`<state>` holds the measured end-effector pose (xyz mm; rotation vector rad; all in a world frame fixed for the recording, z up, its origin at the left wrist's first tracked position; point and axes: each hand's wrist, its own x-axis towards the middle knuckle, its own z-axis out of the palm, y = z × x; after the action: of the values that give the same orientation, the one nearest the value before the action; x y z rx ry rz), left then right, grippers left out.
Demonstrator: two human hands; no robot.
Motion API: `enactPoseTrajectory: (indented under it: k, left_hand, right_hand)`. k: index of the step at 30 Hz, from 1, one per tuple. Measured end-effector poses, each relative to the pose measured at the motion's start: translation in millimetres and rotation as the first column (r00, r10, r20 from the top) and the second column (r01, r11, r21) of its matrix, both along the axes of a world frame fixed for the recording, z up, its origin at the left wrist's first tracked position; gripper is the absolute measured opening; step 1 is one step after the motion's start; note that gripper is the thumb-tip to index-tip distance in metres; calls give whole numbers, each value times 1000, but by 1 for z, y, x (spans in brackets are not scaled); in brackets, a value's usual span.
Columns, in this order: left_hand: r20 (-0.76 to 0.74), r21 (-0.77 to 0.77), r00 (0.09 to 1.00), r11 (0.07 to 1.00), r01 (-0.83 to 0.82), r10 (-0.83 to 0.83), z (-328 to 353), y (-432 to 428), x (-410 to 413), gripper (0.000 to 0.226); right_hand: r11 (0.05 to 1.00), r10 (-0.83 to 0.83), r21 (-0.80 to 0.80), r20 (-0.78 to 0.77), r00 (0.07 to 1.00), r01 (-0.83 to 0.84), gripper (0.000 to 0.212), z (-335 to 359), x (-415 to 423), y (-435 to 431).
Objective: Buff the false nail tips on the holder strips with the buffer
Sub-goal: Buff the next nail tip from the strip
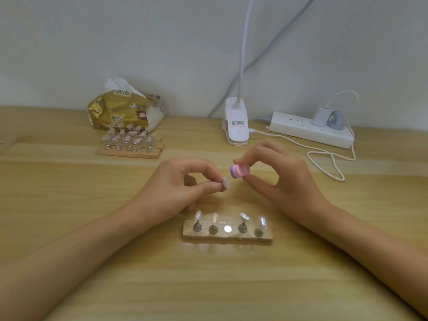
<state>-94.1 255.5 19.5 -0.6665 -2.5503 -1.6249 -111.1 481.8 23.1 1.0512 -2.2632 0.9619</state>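
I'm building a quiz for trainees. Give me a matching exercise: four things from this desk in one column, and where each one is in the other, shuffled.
Things
1. buffer
2. loose nail tip
3. tissue pack
4. power strip

Places
A. back left, by the wall
B. pinched in the left hand
C. back right, by the wall
D. held in the right hand

Pairs: 1-D, 2-B, 3-A, 4-C

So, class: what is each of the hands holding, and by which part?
Left hand pinches a nail tip at its base. Right hand pinches the buffer across its pink middle, purple end free.
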Motion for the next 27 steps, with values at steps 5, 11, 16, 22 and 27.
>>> enactPoseTrajectory:
  k: [5, 11, 16, 22, 27]
  left_hand:
    - [-13, -26, 1000, 1000, 2, -2, 1, 0, 0, 10]
    - [-19, -16, 1000, 1000, 5, -5, 2, 1, 2, 9]
    - [-5, -21, 1000, 1000, -5, 5, 1, 0, 0, 11]
    - [-4, -19, 1000, 1000, 12, -13, 1, 1, 1, 8]
    - [-8, -23, 1000, 1000, -13, 13, 1, 0, 0, 6]
  right_hand:
    - [997, 54, 51, -31, 998, -53, 13, -3, 4, -7]
    - [998, 67, 12, -81, 994, -67, 12, -3, 5, -9]
    - [1000, 6, -8, -47, 999, -6, 13, -2, 0, -3]
    - [1000, 1, 4, -16, 1000, -1, 10, -5, 0, -4]
    - [997, 61, 43, -54, 997, -59, 6, -6, 3, -7]
